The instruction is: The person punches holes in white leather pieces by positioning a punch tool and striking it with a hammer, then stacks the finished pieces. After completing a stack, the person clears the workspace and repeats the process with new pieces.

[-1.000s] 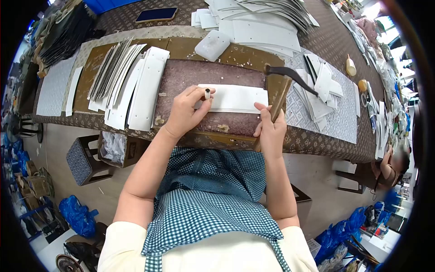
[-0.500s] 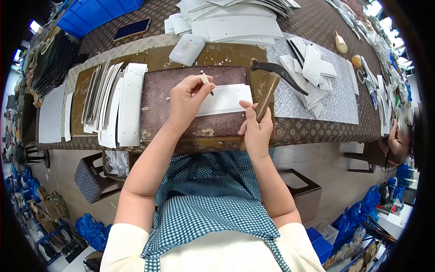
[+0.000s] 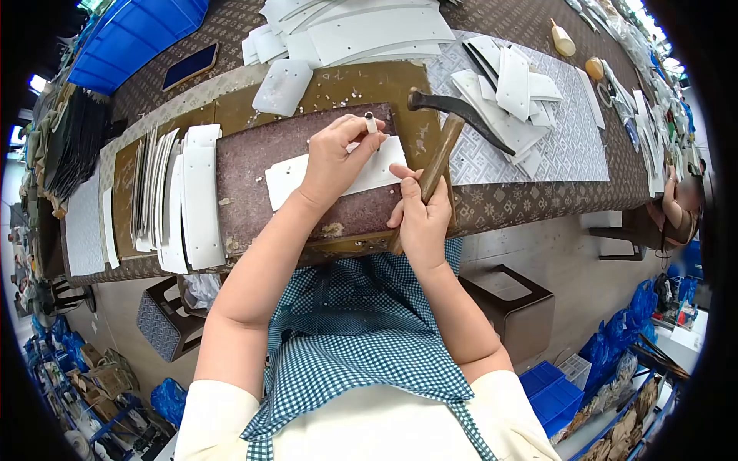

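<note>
My left hand (image 3: pixel 337 157) is closed on a small punch (image 3: pixel 371 124), pale around its grip with a dark top. It holds the punch nearly upright over the right part of a white strip (image 3: pixel 286 180); whether the tip touches is hard to see. The strip lies flat on a worn reddish-brown block (image 3: pixel 250 157), partly hidden by my left hand. A wooden-handled hammer (image 3: pixel 441 157) is in my right hand (image 3: pixel 424 223), its dark curved head (image 3: pixel 469 115) up and beyond the block's right edge. My right fingertips are close to the strip's right end.
White strips (image 3: pixel 201 196) stand in a row left of the block. More white pieces (image 3: pixel 377 34) are piled behind, and others (image 3: pixel 513 84) lie on patterned paper at right. A phone (image 3: pixel 190 67), a blue bin (image 3: pixel 138 38) and a squeeze bottle (image 3: pixel 563 40) sit farther back.
The view has turned a little. My left hand has moved the punch rightward along the white strip and tipped it more upright, baring the strip's left end. My right hand still grips the hammer.
</note>
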Tool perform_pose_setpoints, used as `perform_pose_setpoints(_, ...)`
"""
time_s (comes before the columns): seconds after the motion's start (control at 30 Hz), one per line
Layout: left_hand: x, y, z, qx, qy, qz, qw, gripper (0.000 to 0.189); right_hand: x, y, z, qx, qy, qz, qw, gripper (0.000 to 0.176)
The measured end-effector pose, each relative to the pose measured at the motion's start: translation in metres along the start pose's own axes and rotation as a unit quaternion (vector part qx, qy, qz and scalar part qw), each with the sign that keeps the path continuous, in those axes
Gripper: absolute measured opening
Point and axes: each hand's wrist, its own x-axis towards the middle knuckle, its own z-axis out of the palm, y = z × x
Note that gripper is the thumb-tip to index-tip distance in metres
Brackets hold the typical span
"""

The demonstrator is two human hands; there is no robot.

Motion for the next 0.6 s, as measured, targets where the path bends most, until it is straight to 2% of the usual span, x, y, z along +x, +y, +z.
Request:
perform_pose_setpoints(0.13,0.002,-0.004,0.001,0.06,-0.004,0.063,0.996,0.013,0.0,-0.01,-0.004,-0.019,-0.022,0.003,1.0,0.011)
perform_pose_setpoints(0.2,0.004,-0.004,0.001,0.076,-0.008,0.083,0.994,0.012,0.008,-0.037,-0.017,-0.081,-0.072,0.018,0.994,0.009)
perform_pose_setpoints(0.27,0.002,-0.005,0.002,0.076,0.0,0.088,0.993,0.011,0.014,-0.086,-0.027,-0.143,-0.107,-0.048,0.983,0.009)
perform_pose_setpoints(0.33,0.002,-0.003,0.002,0.067,-0.004,0.088,0.994,0.011,0.016,-0.136,-0.034,-0.188,-0.112,-0.188,0.958,0.018)
perform_pose_setpoints(0.37,0.003,-0.003,0.002,0.061,-0.004,0.089,0.994,0.011,0.009,-0.161,-0.028,-0.158,-0.086,-0.234,0.955,0.021)
perform_pose_setpoints(0.4,0.003,-0.004,0.002,0.06,-0.003,0.093,0.994,0.011,0.011,-0.175,-0.031,-0.123,-0.117,-0.286,0.943,0.022)
perform_pose_setpoints(0.47,0.003,-0.007,0.004,0.059,0.001,0.102,0.993,0.011,0.009,-0.188,-0.029,-0.079,-0.163,-0.32,0.93,0.023)
perform_pose_setpoints(0.5,0.004,-0.006,0.004,0.058,0.003,0.103,0.993,0.011,0.009,-0.187,-0.034,-0.138,-0.176,-0.301,0.927,0.022)
perform_pose_setpoints(0.53,0.004,-0.006,0.004,0.06,0.005,0.104,0.993,0.011,0.009,-0.177,-0.036,-0.278,-0.148,-0.282,0.906,0.022)
perform_pose_setpoints(0.57,0.004,-0.007,0.004,0.063,0.006,0.106,0.992,0.011,0.008,-0.167,-0.039,-0.415,-0.127,-0.263,0.862,0.021)
perform_pose_setpoints(0.6,0.004,-0.007,0.005,0.065,0.007,0.108,0.992,0.011,0.016,-0.158,-0.044,-0.515,-0.194,-0.2,0.811,0.021)
